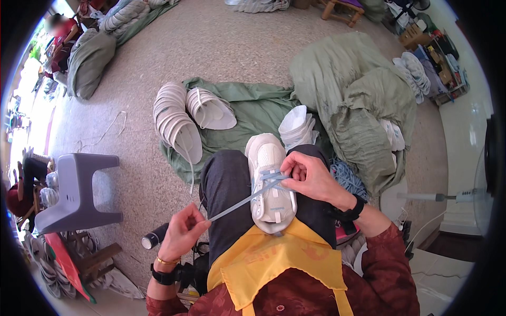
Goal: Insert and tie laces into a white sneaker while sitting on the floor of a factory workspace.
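Note:
A white sneaker (265,151) rests between my knees, its toe pointing away from me. A light blue shoelace (240,204) crosses the upper part of it in several rows. My left hand (183,231), to the left of my lap, pinches the lace, which is drawn taut from the shoe. Over the right side of the shoe, my right hand (315,178) has thumb and forefinger closed on the lace by the eyelets. Its fingers partly cover the lacing there. A yellow apron (279,253) spreads across my lap behind the heel.
Stacked white shoe uppers (179,118) lie on a green cloth (255,108) ahead; more uppers (298,126) stand beyond my right knee. Blue laces (348,176) are heaped beside a large green sack (353,100). A grey plastic stool (79,189) stands left. A person (60,37) sits far left.

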### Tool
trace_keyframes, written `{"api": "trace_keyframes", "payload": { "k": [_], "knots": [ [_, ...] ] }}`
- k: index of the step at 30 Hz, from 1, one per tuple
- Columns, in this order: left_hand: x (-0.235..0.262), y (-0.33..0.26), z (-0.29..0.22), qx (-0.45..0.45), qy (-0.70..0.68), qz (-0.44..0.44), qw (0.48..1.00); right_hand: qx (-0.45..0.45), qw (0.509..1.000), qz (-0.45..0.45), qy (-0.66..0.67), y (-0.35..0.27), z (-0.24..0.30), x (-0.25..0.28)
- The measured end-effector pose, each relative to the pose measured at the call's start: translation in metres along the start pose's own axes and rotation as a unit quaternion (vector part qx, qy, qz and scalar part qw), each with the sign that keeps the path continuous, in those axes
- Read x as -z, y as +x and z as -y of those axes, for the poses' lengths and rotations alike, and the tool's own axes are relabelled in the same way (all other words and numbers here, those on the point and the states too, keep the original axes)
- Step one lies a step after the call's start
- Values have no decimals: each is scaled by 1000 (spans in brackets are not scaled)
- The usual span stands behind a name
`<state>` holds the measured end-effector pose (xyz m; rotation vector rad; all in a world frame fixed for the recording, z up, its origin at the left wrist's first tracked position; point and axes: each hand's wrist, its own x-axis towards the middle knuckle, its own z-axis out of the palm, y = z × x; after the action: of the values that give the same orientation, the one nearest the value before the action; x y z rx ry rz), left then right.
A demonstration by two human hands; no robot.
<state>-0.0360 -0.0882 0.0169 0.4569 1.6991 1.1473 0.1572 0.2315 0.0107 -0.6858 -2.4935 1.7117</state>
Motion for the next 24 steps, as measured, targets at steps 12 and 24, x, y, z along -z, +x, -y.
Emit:
{"api": "trace_keyframes", "payload": {
  "k": [12,24],
  "knots": [
    [-11,10,22,-74,31,24,996,65,994,-42,-72,-25,22,-10],
    [-11,21,-35,-155,-33,-70,985,305,884,-36,-352,-20,34,-18]
  ]
}}
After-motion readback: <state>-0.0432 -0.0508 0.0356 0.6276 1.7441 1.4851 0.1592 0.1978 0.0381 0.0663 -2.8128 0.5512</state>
